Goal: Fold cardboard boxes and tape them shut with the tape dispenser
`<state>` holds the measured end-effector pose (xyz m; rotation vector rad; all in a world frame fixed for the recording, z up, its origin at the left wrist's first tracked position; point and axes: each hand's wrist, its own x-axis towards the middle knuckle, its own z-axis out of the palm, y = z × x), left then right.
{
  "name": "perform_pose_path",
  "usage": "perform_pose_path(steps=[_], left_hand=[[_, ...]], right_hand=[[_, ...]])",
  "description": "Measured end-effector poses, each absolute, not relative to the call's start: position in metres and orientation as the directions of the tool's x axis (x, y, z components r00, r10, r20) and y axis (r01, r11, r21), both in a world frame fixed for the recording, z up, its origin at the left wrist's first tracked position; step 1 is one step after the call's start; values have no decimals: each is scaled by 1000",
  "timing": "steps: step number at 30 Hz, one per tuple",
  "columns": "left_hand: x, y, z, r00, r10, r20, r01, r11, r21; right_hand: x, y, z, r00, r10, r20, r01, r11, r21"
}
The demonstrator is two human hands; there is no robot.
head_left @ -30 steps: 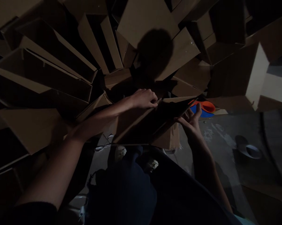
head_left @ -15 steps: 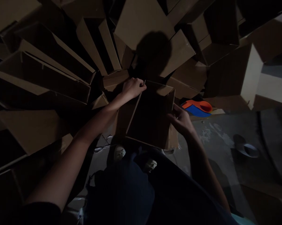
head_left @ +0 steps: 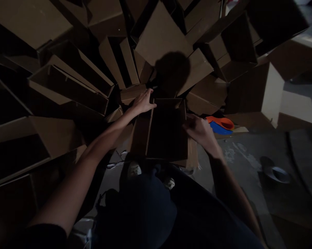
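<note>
An open cardboard box (head_left: 167, 135) stands in front of me, its inside dark, on top of other brown cardboard. My left hand (head_left: 144, 102) is at its far left corner. Thumb and fingers are spread apart there, with the thumb tip at the rim. On the opposite side, my right hand (head_left: 201, 133) has its fingers curled at the box's right wall. Those fingertips are dim and slightly blurred. Just beyond the right hand lies an orange and blue object (head_left: 220, 124), perhaps a tape dispenser.
Many open cardboard boxes (head_left: 163, 33) are heaped ahead and to the left. A roll of tape (head_left: 277, 174) lies on the grey floor (head_left: 244, 162) at right. My shoes (head_left: 134, 169) are close below the box. The light is low.
The box has turned straighter and looks narrower. My left hand has loosened from a pinch on its rim to spread fingers. My right hand has turned, its back now more upward.
</note>
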<state>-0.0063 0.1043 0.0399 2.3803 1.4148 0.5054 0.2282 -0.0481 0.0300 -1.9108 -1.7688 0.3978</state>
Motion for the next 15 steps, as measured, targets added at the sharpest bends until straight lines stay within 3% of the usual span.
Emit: perform_pose_path(steps=[5,11,15], left_hand=[[-10,93,46,519,852,67,742,-488,460],[-18,75,65,583,808,-86,725,-469,504],[-14,63,88,558,810,-182,773,-426,470]], right_hand=[[228,-42,45,130,987,90,955,-100,-279],[213,-35,57,83,981,175,926,-11,-377],[203,-33,73,28,981,190,939,40,-343]])
